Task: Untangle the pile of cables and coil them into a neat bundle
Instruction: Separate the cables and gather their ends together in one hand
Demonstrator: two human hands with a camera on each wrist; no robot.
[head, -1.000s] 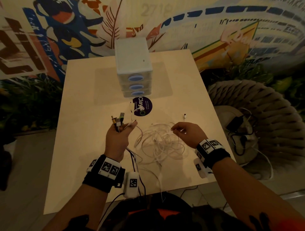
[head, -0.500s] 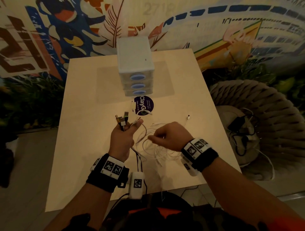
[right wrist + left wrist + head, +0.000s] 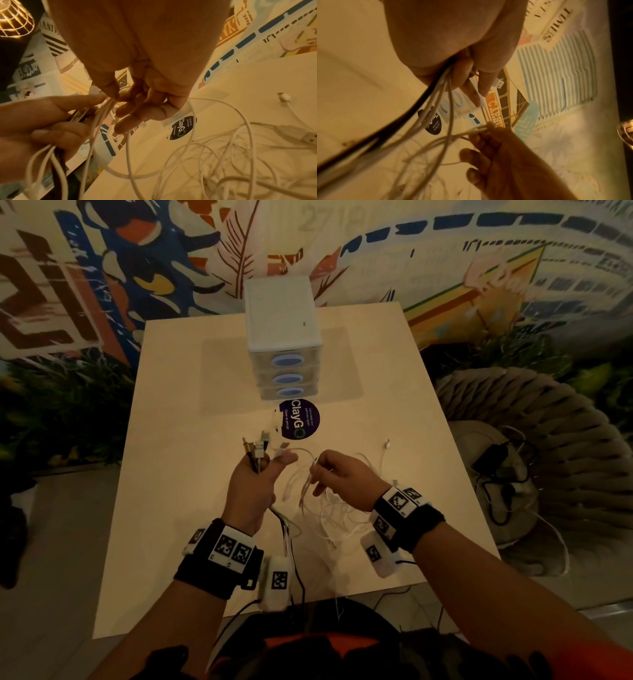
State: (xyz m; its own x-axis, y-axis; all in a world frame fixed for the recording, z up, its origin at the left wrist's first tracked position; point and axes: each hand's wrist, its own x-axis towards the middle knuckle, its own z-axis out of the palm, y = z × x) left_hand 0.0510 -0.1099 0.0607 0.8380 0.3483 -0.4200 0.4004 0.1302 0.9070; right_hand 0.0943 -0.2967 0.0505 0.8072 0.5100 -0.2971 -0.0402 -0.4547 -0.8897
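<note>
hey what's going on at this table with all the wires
A person is sorting a tangle of cables on a light wooden table. Their left hand grips a bunch of cable ends, plugs sticking up, with a black cable among the white ones. Their right hand pinches a few white strands lifted from the loose white pile on the table. Nothing is coiled yet. A small drawer unit stands at the far side.
</note>
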